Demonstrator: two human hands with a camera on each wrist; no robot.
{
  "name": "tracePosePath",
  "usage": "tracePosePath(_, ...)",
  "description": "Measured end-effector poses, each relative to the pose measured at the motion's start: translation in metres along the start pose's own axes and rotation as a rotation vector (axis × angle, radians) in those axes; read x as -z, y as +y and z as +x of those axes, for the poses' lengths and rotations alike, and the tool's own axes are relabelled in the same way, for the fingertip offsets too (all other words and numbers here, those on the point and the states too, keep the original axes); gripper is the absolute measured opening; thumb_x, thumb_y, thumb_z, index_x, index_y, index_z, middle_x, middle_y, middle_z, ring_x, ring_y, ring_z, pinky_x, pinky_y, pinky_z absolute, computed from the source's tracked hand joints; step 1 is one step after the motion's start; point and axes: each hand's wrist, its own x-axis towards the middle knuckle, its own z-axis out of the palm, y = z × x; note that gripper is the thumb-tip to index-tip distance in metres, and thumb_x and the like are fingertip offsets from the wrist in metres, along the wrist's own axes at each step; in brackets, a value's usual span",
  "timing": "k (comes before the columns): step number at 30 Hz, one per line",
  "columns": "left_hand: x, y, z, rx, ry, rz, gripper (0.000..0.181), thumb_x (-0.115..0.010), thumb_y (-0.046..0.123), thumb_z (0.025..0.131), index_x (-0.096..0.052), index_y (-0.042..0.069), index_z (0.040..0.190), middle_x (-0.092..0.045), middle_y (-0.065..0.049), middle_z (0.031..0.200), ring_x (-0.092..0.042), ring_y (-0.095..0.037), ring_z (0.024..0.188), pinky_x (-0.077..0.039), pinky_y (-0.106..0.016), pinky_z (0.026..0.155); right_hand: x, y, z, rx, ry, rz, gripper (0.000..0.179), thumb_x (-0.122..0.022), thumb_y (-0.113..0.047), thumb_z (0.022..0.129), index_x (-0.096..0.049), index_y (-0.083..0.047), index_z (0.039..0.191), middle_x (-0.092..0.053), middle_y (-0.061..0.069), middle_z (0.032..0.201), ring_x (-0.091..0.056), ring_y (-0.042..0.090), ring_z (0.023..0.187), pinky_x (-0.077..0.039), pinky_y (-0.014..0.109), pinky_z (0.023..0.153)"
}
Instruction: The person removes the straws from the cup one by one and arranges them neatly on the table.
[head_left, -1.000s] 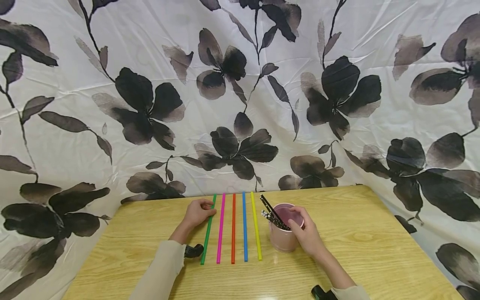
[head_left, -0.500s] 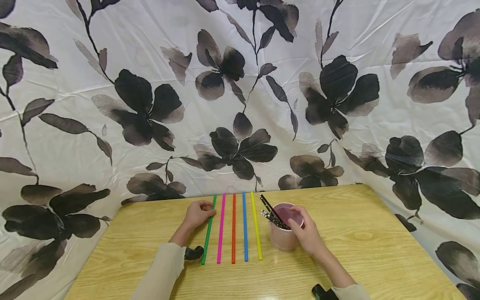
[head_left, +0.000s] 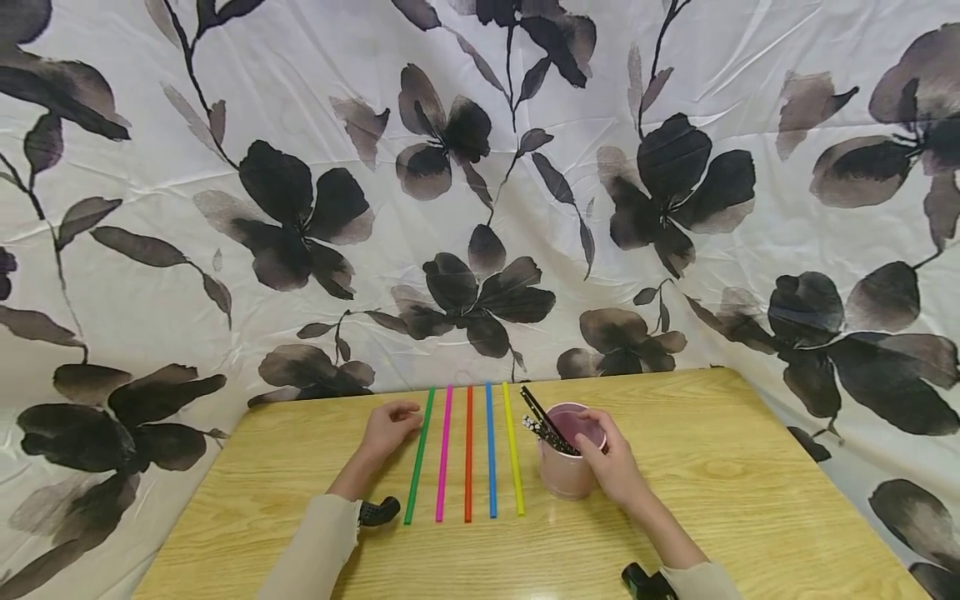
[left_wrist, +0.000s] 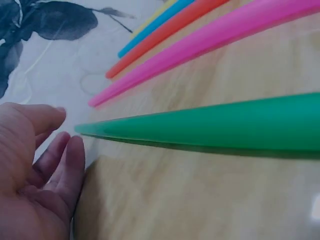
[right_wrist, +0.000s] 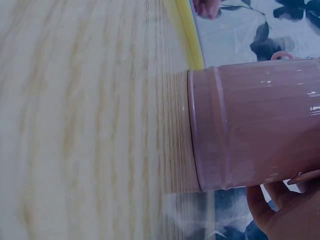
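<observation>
Green stick (head_left: 420, 454), smooth, lies beside relaxed left grip (head_left: 387, 429); right grip (head_left: 615, 462) clasps glossy cup (head_left: 564, 477).

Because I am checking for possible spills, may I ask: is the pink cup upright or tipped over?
Upright: the pink cup has its base flat on the table, its opening faces up, and dark sticks lean inside.

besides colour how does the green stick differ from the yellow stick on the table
Place: the green stick is leftmost of the five in the row, the yellow stick rightmost, next to the pink cup.
Slant: in the head view, the green stick's far end leans right, while the yellow stick's far end leans left.
Both are long, thin and lying on the table.
</observation>
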Motion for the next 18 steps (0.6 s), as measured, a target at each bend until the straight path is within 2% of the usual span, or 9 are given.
tracePosePath(4,0.009,0.002,-0.013,-0.028,0.075,-0.009,0.020,-0.066,0.003,0.091,-0.067,-0.008,0.108,-0.066,-0.016,0.096,-0.060,-0.016,0.081,-0.051,-0.022,0.067,-0.004,0.000,0.003,-0.006,-0.028,0.030,0.032,-0.057,-0.012,0.096,-0.050,-0.005,0.127,-0.052,0.018,0.130,-0.052,0.033,0.117,-0.045,0.040,0.093)
tracePosePath(7,0.012,0.010,-0.023,-0.079,0.105,-0.003,0.019,-0.066,0.004,0.092,-0.067,-0.007,0.107,-0.066,-0.016,0.101,-0.059,-0.018,0.087,-0.049,-0.021,0.071,-0.005,-0.002,0.004,-0.012,-0.045,0.022,0.033,-0.057,-0.014,0.097,-0.050,-0.006,0.128,-0.052,0.018,0.130,-0.052,0.034,0.115,-0.046,0.042,0.091)
tracePosePath(13,0.003,0.039,-0.046,-0.198,0.043,-0.032,0.017,-0.064,0.005,0.093,-0.068,-0.005,0.107,-0.067,-0.018,0.101,-0.060,-0.019,0.087,-0.049,-0.024,0.075,0.000,-0.008,0.001,-0.065,-0.084,-0.006,0.036,-0.058,-0.017,0.097,-0.047,-0.009,0.130,-0.051,0.018,0.131,-0.051,0.036,0.117,-0.046,0.046,0.092)
tracePosePath(18,-0.012,0.066,-0.068,-0.228,-0.039,-0.061,0.014,-0.063,0.006,0.094,-0.069,0.000,0.106,-0.067,-0.008,0.099,-0.060,-0.019,0.090,-0.049,-0.025,0.076,0.009,-0.007,-0.002,-0.053,-0.163,0.002,0.043,-0.060,-0.011,0.096,-0.042,-0.006,0.135,-0.045,0.022,0.136,-0.049,0.040,0.120,-0.046,0.043,0.094)
